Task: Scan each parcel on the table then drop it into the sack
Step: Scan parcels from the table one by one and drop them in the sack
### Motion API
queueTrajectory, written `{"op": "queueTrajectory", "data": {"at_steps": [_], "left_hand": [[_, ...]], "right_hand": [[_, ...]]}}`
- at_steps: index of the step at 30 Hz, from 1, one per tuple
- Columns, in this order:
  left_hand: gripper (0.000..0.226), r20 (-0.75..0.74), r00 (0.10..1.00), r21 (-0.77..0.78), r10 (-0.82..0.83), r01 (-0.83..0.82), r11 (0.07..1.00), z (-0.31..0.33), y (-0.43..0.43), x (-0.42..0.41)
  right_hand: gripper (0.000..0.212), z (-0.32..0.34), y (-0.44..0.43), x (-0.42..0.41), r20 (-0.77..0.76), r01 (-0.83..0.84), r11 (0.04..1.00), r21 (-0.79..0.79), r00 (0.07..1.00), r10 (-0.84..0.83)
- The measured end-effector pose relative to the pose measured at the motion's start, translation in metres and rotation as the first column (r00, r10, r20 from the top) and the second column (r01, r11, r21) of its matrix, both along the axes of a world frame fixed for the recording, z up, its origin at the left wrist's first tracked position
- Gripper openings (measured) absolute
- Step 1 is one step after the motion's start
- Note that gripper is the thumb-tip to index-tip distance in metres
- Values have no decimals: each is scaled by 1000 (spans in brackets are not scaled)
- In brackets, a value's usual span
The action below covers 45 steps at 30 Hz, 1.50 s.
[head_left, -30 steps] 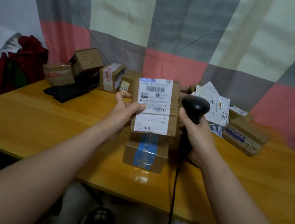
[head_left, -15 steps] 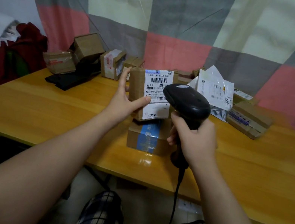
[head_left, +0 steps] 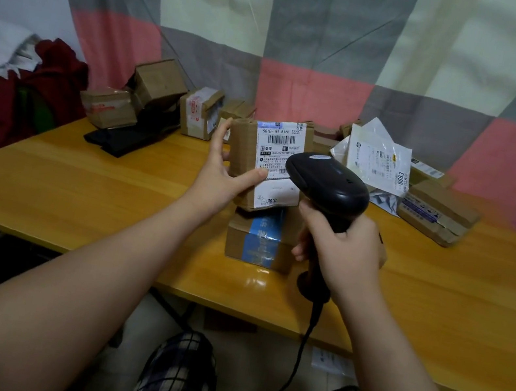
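Observation:
My left hand [head_left: 222,172] grips a small cardboard parcel [head_left: 267,162] by its left side, with the white barcode label facing me. My right hand [head_left: 343,248] holds a black corded barcode scanner [head_left: 328,182] by its handle; the scanner's head is in front of the label's right part. Under the held parcel a brown box with blue tape [head_left: 261,237] rests on the wooden table [head_left: 96,187]. No sack is in view.
Several more cardboard parcels [head_left: 159,84] sit along the table's back edge, some on a black stand [head_left: 128,138]. A white poly mailer [head_left: 377,157] and a flat box [head_left: 436,211] lie back right. Red clothing [head_left: 25,99] is piled at left. A curtain hangs behind.
The scanner has risen and tipped forward so its head now points at the label. My left hand turned the parcel slightly and brought it lower.

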<state>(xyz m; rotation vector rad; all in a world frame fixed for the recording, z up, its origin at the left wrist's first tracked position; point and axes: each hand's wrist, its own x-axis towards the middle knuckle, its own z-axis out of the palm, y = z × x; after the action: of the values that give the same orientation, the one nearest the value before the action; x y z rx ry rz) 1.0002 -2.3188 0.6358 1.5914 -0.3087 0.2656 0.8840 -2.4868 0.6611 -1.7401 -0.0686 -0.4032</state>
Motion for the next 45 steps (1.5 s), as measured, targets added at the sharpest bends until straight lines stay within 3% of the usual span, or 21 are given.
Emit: {"op": "queueTrajectory", "data": {"at_steps": [5,11,15,19,25,28,32,35,39,42,45], "left_hand": [[99,64,988,-90,144,-138,986,-8,24,-40],[100,132,915,-33,382,-381,924,-27,114,-136],[100,56,779,-1,624,-625,780,-61,185,-206],[99,23,606,101,795,-792,602,-100,242,-271],[112,-68,377,384,924,-845,373,-152,313,-321],[116,-142,364,524,921,-761,382,-171,333,-319],[110,-232,495,647,837,-564,513,-185,331,-311],[108,-285,523,649,803,-511,563,-185,328,-308],[107,-338,513,621,789,-508,597,-181,328,-312],[106,-353,523,620,776,-491,612,-178,324,-318],[105,-359,474,629,804,-513,584,-176,322,-323]], "right_hand": [[12,-2,18,0,8,-135,991,18,991,135],[15,-13,103,-5,-15,-415,908,-51,910,415],[12,-47,181,-23,-111,-587,804,-95,809,578],[36,-91,242,-47,-249,-705,686,-179,707,662],[37,-154,306,-61,-401,-749,619,-236,655,641],[41,-170,321,-59,-451,-733,633,-247,666,595],[38,-194,330,-48,-495,-701,605,-378,705,508],[56,-219,337,-38,-557,-658,547,-518,744,368],[72,-242,351,-31,-641,-668,626,-402,694,328],[68,-252,359,-41,-685,-713,636,-297,623,378],[59,-236,348,-49,-639,-648,733,-209,658,399]]}}
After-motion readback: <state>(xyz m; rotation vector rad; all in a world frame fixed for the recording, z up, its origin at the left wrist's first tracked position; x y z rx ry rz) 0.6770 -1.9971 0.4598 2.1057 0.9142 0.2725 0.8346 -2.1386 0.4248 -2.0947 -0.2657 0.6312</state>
